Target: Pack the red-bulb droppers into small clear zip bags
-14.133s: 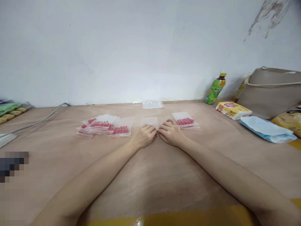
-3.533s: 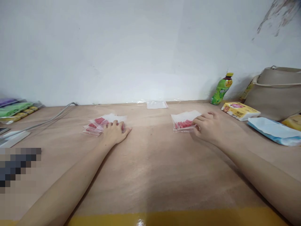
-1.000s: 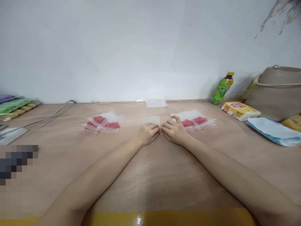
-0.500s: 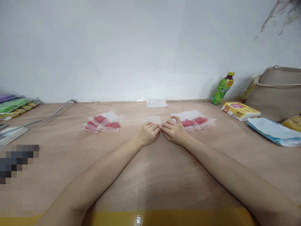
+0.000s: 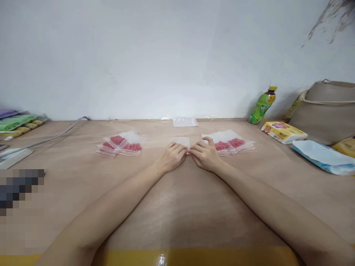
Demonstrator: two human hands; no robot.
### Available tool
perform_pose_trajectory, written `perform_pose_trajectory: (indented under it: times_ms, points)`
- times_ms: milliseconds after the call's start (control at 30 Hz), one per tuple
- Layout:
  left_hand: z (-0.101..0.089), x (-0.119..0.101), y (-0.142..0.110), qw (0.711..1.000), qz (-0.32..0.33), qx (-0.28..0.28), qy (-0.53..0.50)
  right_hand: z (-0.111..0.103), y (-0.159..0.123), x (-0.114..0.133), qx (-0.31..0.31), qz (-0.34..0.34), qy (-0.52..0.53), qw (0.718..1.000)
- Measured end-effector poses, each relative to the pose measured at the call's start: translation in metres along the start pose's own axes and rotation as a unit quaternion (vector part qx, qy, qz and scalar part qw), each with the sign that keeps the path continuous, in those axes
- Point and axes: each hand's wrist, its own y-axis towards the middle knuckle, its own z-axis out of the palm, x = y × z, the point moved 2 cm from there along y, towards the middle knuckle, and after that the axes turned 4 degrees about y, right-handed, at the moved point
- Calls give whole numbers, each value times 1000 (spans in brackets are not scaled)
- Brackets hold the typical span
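Observation:
A small clear zip bag (image 5: 181, 141) lies flat in the middle of the brown table (image 5: 177, 207). My left hand (image 5: 172, 157) and my right hand (image 5: 204, 155) meet at its near edge, fingers curled and pinching that edge, fingertips almost touching. To the left lies a pile of clear bags with red pieces (image 5: 122, 143). A second pile of such bags (image 5: 229, 142) lies just right of my right hand. A stack of empty clear bags (image 5: 185, 122) rests near the wall.
A green drink bottle (image 5: 261, 105), a yellow tissue pack (image 5: 283, 131), a beige bag (image 5: 327, 111) and a blue-white cloth (image 5: 321, 157) sit at the right. A grey cable (image 5: 55, 136) and coloured packs (image 5: 13, 123) are at the left. Yellow tape (image 5: 194, 256) marks the near edge.
Since 3.5 s ago both hands left the two piles and met at the middle bag. Over the last second they have barely moved.

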Motion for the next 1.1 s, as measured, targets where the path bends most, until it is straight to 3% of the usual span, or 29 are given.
perform_pose_trajectory:
  times_ms: [367,667,933,1033,1100]
  points:
    - [-29,25,-34,998,-1,44,38,0,-2,-2,-12,28,19,999]
    - [-25,32,-42,998,-29,37,34,0,-3,-4,-20,32,21,999]
    - [-30,30,-43,998,-63,21,-5,9,-1,3,31,29,6,999]
    - [-34,37,-48,993,-113,17,0,8,-3,1,34,64,25,997]
    - [-36,46,-56,981,-190,31,35,4,-4,-5,28,85,53,995]
